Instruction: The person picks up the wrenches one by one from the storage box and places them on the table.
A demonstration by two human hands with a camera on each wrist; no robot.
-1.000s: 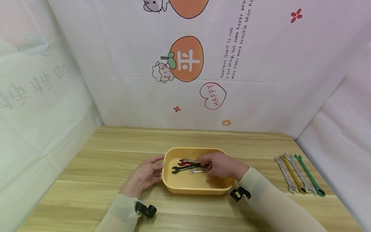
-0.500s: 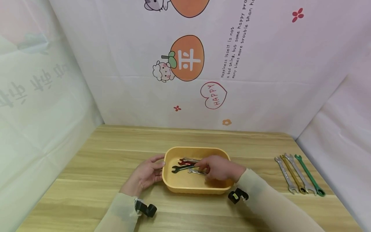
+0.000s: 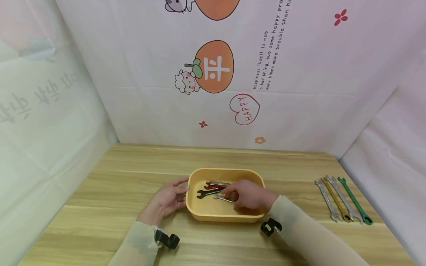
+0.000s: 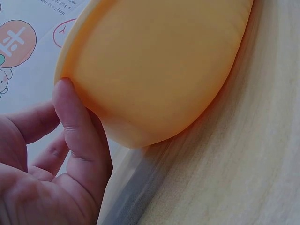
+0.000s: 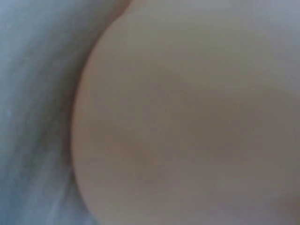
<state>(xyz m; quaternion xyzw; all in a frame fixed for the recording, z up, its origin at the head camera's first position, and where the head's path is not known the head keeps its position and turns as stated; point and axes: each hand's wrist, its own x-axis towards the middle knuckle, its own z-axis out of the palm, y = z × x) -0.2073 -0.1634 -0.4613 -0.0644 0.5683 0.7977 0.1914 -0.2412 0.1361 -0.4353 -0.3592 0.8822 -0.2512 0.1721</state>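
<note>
A yellow plastic bin (image 3: 213,210) stands on the table with several small wrenches inside. My left hand (image 3: 170,197) is at its left end, fingers loosely bent against the outer wall; in the left wrist view one fingertip touches the rim. Inside the bin, my right hand (image 3: 247,194) holds a small silver wrench (image 3: 221,198) by its right end, which the fingers hide. Left of that hand lie a black wrench (image 3: 205,193), a red wrench (image 3: 209,187) and another silver wrench (image 3: 217,183), partly overlapping. The right wrist view is only a blurred, close surface.
At the right of the wooden table (image 3: 133,162) several larger wrenches lie side by side: silver ones, a gold wrench (image 3: 337,199) and a green wrench (image 3: 356,201) outermost. A printed white cloth (image 3: 299,118) hangs behind the table, with white cloth at both sides.
My right hand has moved slightly left and toward me inside the bin; the silver wrench at its fingers has shifted left and tilted. My left hand has stayed at the bin's left end.
</note>
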